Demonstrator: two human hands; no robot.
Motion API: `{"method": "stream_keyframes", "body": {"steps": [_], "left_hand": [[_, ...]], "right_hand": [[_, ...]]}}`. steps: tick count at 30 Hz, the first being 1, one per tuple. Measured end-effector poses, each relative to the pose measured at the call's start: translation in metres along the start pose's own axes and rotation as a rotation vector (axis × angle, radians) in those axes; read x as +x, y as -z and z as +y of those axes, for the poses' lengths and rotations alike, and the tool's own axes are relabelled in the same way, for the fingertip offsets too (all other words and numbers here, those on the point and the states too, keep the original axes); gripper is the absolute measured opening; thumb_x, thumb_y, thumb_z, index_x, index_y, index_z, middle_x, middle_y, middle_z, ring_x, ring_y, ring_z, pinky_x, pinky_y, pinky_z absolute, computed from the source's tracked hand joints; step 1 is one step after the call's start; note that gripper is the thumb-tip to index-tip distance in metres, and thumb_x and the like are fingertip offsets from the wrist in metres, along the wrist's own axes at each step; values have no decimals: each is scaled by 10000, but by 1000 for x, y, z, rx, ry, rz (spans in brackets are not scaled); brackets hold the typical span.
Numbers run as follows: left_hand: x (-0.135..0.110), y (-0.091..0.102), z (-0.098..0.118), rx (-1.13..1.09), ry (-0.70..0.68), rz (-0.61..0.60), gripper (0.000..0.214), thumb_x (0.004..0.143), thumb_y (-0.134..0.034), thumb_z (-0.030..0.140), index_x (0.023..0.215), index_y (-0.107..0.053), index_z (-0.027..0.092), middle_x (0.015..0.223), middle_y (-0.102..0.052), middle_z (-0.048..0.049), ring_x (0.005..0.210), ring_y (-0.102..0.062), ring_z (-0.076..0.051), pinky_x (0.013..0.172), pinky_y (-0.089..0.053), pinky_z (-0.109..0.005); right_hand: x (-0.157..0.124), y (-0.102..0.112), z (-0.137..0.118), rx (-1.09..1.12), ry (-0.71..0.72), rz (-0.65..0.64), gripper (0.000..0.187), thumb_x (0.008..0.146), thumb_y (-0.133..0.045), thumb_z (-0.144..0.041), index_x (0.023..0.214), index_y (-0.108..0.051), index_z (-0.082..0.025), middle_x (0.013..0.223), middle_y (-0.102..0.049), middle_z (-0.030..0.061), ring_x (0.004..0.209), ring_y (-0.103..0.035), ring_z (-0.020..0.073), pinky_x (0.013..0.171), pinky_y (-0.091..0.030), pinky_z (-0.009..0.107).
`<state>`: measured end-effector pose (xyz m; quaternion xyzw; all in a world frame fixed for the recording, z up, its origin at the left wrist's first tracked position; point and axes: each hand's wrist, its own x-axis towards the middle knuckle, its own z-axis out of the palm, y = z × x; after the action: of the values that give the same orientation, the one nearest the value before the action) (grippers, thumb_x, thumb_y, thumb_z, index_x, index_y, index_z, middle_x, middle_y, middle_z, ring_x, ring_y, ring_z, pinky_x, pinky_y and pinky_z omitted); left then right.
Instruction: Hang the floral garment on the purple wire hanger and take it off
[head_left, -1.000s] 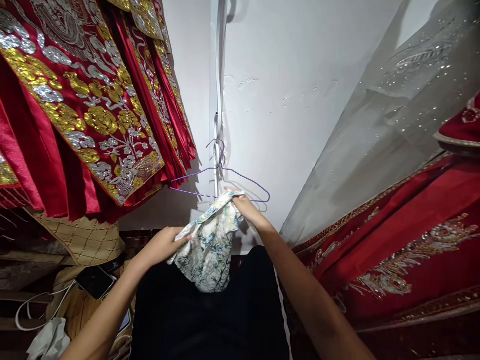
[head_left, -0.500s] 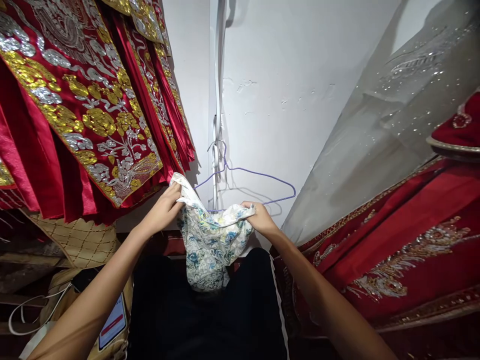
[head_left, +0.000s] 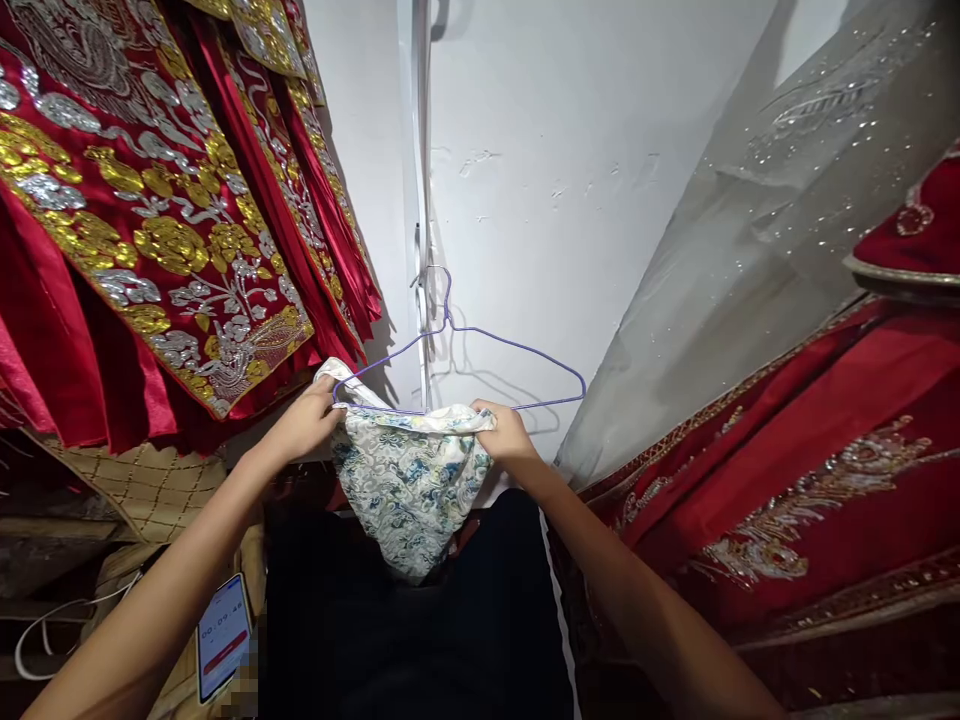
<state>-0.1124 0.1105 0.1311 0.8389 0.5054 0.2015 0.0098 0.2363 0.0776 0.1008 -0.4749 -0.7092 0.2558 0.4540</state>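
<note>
Your left hand [head_left: 304, 420] is pinched closed on one end of the floral cloth [head_left: 416, 485], right at the left corner of the purple hanger [head_left: 448, 318]; can't tell if that grip also catches the wire. Your right hand [head_left: 511, 437] is closed too, thumb and fingers nipping the cloth's upper edge near the hanger's lower bar, short of the right corner. Cloth is strung between both hands, top edge along the left part of the lower bar, rest bunched and drooping over your dark-clothed lap [head_left: 420, 650]. Hanger's hook is up at the white pole [head_left: 418, 130], wall [head_left: 525, 100] behind. On the left, red embroidered garment [head_left: 187, 250], bottom edge near your left hand. On the right, sheer sequinned fabric [head_left: 675, 280], red beaded fabric [head_left: 787, 500] below it. Lower left: phone [head_left: 223, 640], screen lit, beside your left forearm; white cable [head_left: 20, 650] on the forearm's other side.
</note>
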Motion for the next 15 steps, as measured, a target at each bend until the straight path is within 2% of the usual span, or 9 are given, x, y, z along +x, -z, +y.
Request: {"method": "stream_keyframes", "body": {"steps": [2,5,8,10,13,15], "left_hand": [[-6,6,-5,16,-25,-29,307,863,-476,411,698,-603,186,1205,-604,-150,1183,-544,-321,1060,-418,-433],[-17,16,-5,26,0,-49,322,862,-514,439,794,-684,174,1331,-581,-149,1315,-470,-349,1127,-365,-445],[-14,27,13,-48,-85,26,315,904,-486,409,852,-692,177,1450,-516,-114,1392,-403,-327,1163,-322,-443],[-3,31,31,-143,-149,103,294,929,-462,376,865,-677,185,1414,-557,-95,1349,-464,-296,1135,-358,-425],[19,26,51,-288,-124,230,281,941,-454,331,1103,-640,195,1250,-667,-81,1163,-615,-249,1004,-472,-380],[30,19,54,-323,-111,278,353,946,-446,310,1247,-589,194,1209,-685,-80,1094,-648,-237,957,-493,-361]], "right_hand": [[-1,1,0,-28,-16,-10,143,652,-479,-163,714,-606,-184,648,-590,-18,641,-530,151,576,-344,221],[-4,1,0,-62,-45,-6,127,655,-494,-160,703,-609,-183,651,-602,-15,635,-529,150,583,-356,226],[-7,-5,-6,10,-42,-57,117,652,-509,-151,695,-614,-177,656,-609,-12,657,-552,157,592,-377,229],[-13,-11,-15,98,-16,-122,141,663,-524,-151,731,-646,-173,689,-635,-4,692,-583,169,613,-407,236],[-27,-11,-30,185,45,-177,293,706,-577,-183,956,-728,-175,865,-708,31,818,-631,204,710,-473,271],[-37,1,-35,181,47,-132,493,727,-603,-204,1213,-689,-196,940,-719,38,833,-638,206,745,-497,290]]}}
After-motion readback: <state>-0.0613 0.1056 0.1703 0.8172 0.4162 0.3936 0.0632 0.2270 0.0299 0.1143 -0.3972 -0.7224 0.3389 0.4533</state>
